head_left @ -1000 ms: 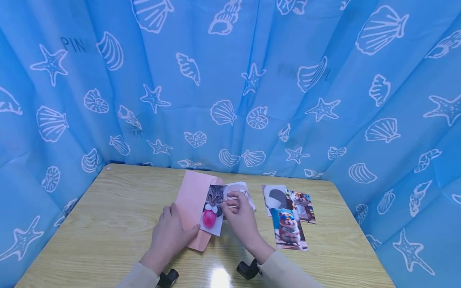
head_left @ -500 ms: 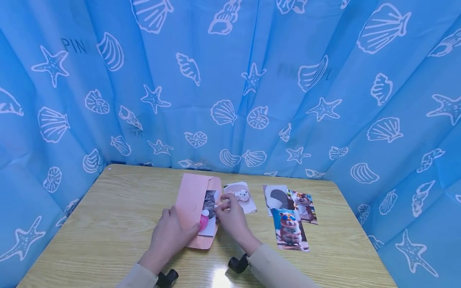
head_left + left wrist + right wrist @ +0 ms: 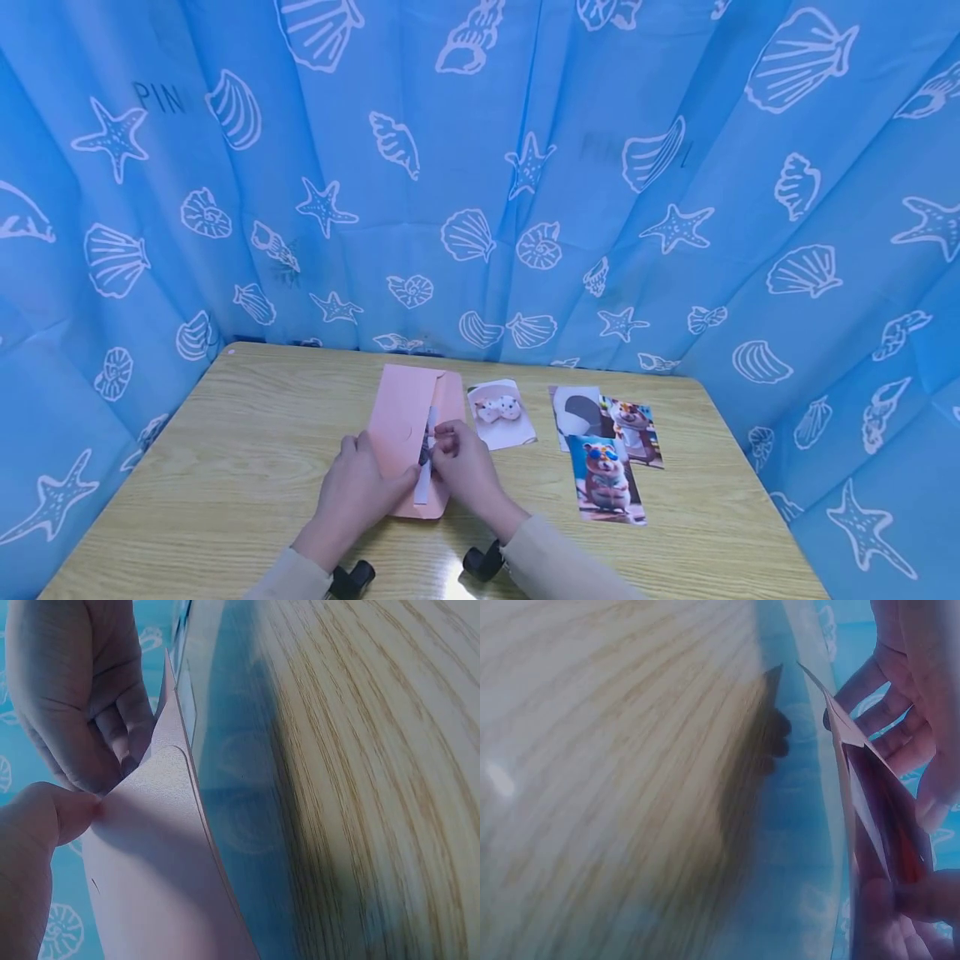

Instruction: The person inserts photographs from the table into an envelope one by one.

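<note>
A pink envelope (image 3: 397, 408) with its flap folded out to the right is held tilted over the table. My left hand (image 3: 356, 483) grips its left side, thumb across the front near the opening; the thumb pressing the paper shows in the left wrist view. A photo (image 3: 423, 485) of a cat lies mostly inside the envelope, only a narrow strip showing at the opening. My right hand (image 3: 467, 467) pinches that strip's right edge. In the right wrist view, the right thumb and fingers (image 3: 926, 896) meet on the photo at the envelope's mouth (image 3: 855, 739).
Just right of the envelope lies a photo of two small white animals (image 3: 501, 414). Further right, a hamster photo with sunglasses (image 3: 603, 479) overlaps a grey-and-white photo (image 3: 573, 412) and another animal photo (image 3: 636, 429). A blue shell-patterned curtain (image 3: 480, 183) hangs behind the wooden table (image 3: 247, 467).
My right hand has moved left, sliding the cat photo into the envelope until only a strip shows. The flap and the photo of the two white animals have come into full view.
</note>
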A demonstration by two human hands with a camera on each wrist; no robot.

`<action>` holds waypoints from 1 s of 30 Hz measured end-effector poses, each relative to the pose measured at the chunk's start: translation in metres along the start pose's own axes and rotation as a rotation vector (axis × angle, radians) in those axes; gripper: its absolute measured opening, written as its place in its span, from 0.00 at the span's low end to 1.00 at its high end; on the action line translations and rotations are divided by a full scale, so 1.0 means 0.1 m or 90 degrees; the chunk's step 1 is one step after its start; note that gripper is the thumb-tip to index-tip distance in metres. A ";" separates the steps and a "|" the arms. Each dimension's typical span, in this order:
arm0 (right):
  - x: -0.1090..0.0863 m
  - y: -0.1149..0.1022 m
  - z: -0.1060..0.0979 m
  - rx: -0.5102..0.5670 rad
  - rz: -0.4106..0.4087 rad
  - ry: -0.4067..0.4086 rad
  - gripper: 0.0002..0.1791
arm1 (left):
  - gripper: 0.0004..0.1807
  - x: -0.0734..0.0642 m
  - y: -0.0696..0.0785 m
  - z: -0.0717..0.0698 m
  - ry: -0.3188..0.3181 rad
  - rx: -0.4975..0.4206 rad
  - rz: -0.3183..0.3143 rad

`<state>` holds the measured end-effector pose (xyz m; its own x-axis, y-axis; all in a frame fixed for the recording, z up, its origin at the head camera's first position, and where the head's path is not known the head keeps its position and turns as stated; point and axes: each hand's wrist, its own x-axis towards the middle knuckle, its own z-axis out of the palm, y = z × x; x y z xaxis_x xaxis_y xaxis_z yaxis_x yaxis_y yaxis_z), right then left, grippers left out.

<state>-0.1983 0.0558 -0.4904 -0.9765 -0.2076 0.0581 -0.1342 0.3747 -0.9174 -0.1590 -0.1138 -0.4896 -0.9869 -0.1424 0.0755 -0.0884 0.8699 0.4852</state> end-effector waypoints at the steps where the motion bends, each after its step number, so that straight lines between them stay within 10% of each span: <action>1: 0.00 0.00 0.01 0.003 0.001 0.000 0.13 | 0.52 0.00 0.00 0.00 -0.003 -0.001 -0.002; 12: 0.02 -0.03 0.06 0.087 0.017 0.007 0.14 | 0.53 0.01 0.03 0.00 -0.014 0.010 -0.020; 21: -0.01 -0.01 0.05 -0.045 -0.023 0.021 0.07 | 0.52 0.02 0.02 0.00 -0.026 0.012 -0.024; 30: -0.02 0.03 -0.41 -0.048 -0.033 0.058 0.17 | 0.53 0.04 -0.08 -0.04 -0.015 0.018 -0.024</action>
<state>-0.2037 0.0942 -0.4777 -0.9787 -0.1474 0.1429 -0.1937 0.4330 -0.8803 -0.1613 -0.1229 -0.4895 -0.9858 -0.1637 0.0365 -0.1286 0.8775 0.4620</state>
